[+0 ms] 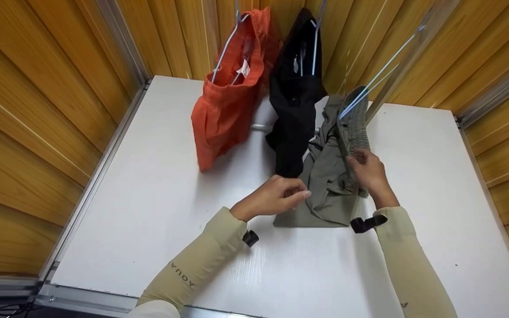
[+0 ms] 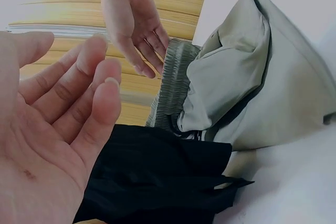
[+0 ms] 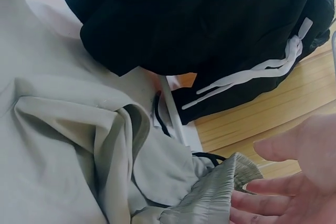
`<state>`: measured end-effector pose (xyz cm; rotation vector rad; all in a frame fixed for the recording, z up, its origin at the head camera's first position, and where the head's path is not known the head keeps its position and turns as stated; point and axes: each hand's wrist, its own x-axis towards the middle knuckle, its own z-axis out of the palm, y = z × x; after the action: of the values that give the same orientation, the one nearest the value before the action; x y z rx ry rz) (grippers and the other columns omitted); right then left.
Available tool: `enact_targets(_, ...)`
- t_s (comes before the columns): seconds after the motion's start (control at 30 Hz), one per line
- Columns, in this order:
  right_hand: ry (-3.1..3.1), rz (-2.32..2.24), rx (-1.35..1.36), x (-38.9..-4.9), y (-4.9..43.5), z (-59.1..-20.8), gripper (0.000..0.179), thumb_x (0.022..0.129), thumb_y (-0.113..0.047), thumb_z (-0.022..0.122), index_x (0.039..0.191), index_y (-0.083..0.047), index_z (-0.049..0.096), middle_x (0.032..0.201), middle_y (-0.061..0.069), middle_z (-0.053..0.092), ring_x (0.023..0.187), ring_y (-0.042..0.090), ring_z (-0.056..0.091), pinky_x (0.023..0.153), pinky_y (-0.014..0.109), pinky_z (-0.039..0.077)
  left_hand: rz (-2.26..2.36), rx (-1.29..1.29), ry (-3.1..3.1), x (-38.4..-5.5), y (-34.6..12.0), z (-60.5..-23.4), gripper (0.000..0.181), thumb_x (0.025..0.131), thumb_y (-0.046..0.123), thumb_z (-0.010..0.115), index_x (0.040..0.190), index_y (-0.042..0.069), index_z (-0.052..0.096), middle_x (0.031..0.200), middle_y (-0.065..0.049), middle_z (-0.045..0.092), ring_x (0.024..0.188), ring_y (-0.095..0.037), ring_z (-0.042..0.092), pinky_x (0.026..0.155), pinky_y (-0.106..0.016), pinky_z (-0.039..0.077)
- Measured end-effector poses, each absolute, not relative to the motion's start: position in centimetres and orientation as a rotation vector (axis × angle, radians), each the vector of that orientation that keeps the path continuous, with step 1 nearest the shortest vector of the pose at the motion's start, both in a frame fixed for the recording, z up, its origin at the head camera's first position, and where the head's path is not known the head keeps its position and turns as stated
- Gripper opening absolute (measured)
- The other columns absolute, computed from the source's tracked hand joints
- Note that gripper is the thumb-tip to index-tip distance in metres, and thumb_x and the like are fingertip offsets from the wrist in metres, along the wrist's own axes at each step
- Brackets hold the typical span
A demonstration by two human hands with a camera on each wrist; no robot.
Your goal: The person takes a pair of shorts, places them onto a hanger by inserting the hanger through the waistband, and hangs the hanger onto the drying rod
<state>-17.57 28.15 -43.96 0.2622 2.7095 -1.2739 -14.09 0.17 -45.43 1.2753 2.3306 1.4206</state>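
Note:
Olive-green shorts (image 1: 332, 176) with a gathered elastic waistband (image 3: 210, 198) hang partly from a thin wire hanger (image 1: 380, 73), their legs folded over the white tabletop. My right hand (image 1: 371, 172) is at the waistband's near edge; in the right wrist view its fingertips touch the band while the thumb stands apart. My left hand (image 1: 276, 196) hovers just left of the shorts, below the black garment, fingers loosely bent and holding nothing. Black shorts (image 1: 294, 119) with a white drawstring (image 3: 262, 72) hang beside the olive pair.
Orange shorts (image 1: 232, 106) hang on another wire hanger at the left. A metal rod (image 1: 261, 127) shows behind the garments. Wood-patterned walls (image 1: 29, 88) enclose the white table (image 1: 148, 176) on several sides, and a metal rail (image 1: 91, 296) runs along its front.

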Motion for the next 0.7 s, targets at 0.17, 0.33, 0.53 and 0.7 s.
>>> enact_targets(0.17, 2.686, -1.209, 0.266, -17.5, 28.3, -44.4, 0.059, 0.102, -0.030, 0.042, 0.146, 0.006, 0.030, 0.144, 0.030, 0.043, 0.134, 0.044, 0.041, 0.107, 0.053, 0.037, 1.418, 1.271, 2.320, -14.0, 0.4, -45.6, 0.025, 0.100, 0.031, 0.053, 0.094, 0.012, 0.067, 0.067, 0.003, 0.061, 0.057, -0.002, 0.050, 0.060, -0.014, 0.042)
enact_targets(0.33, 2.657, -1.145, 0.295, -17.5, 28.5, -44.8, 0.066, 0.101, -0.037, 0.041, 0.148, 0.007, 0.024, 0.145, 0.033, 0.038, 0.133, 0.045, 0.040, 0.108, 0.054, 0.036, 1.424, 1.255, 2.299, -13.8, 0.7, -45.7, 0.025, 0.100, 0.032, 0.052, 0.095, 0.013, 0.068, 0.068, 0.003, 0.061, 0.058, -0.001, 0.050, 0.062, -0.015, 0.043)
enact_targets(0.53, 2.637, -1.141, 0.326, -17.5, 28.5, -45.1, 0.070, 0.101, -0.039, 0.040, 0.149, 0.009, 0.021, 0.147, 0.033, 0.035, 0.135, 0.046, 0.038, 0.108, 0.055, 0.036, 1.424, 1.233, 2.302, -13.7, 1.0, -46.0, 0.024, 0.100, 0.032, 0.053, 0.095, 0.014, 0.068, 0.069, 0.004, 0.063, 0.059, 0.000, 0.051, 0.061, -0.014, 0.044)
enact_targets(0.7, 2.686, -1.165, 0.320, -17.5, 28.3, -45.0, 0.064, 0.101, -0.038, 0.042, 0.144, 0.009, 0.034, 0.142, 0.033, 0.042, 0.128, 0.044, 0.045, 0.104, 0.054, 0.040, 1.429, 1.208, 2.294, -13.5, 1.2, -46.0, 0.023, 0.099, 0.031, 0.053, 0.094, 0.015, 0.068, 0.070, 0.003, 0.065, 0.060, 0.000, 0.054, 0.060, -0.014, 0.044)
